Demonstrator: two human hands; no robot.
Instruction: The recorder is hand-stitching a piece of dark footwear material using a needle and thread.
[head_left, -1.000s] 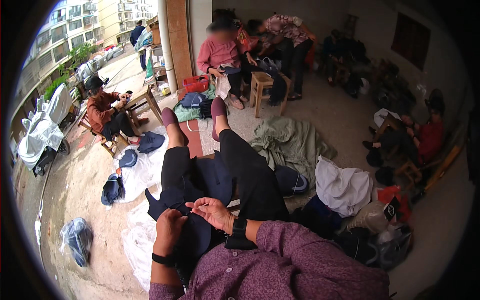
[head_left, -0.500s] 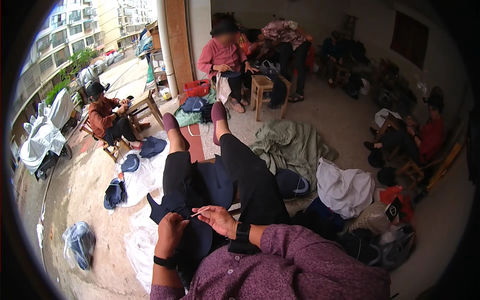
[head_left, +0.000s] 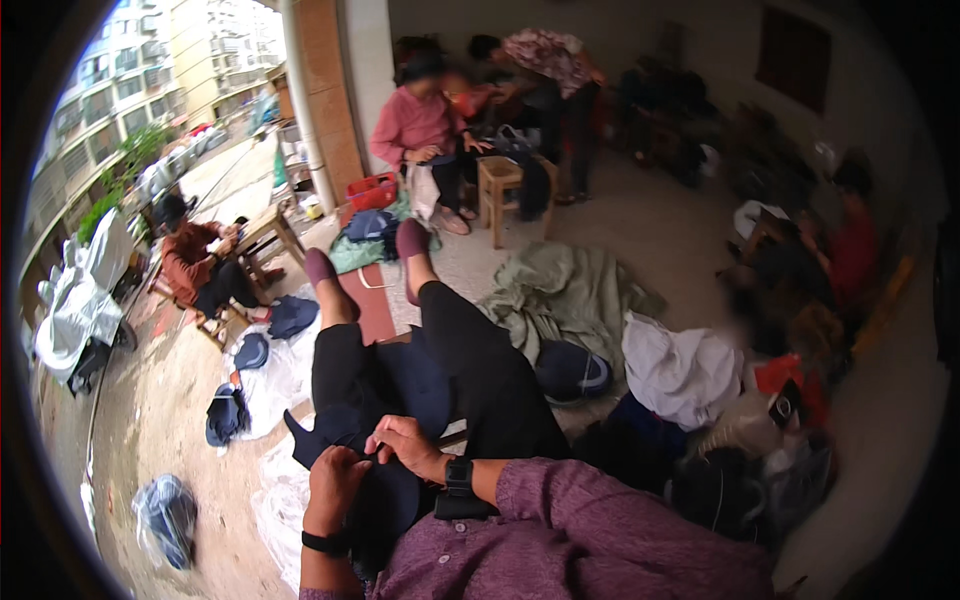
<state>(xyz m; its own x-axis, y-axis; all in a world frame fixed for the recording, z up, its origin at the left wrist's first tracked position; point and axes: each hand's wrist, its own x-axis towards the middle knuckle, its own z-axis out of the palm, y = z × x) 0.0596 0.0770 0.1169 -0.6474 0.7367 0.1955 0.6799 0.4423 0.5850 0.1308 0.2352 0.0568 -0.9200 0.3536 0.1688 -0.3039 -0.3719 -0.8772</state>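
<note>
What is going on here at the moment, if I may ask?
A seated person has the left hand and right hand close together over dark navy cloth on the lap; anything pinched is too small to tell. A green cloth and white bundle lie toward the right. Ahead, a co-worker in pink sits beside a wooden stool.

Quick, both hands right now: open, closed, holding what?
Left hand: fingers curled closed over the navy cloth; whether it pinches it cannot be told.
Right hand: fingers bent beside the left; full closure and any held item cannot be told.
</note>
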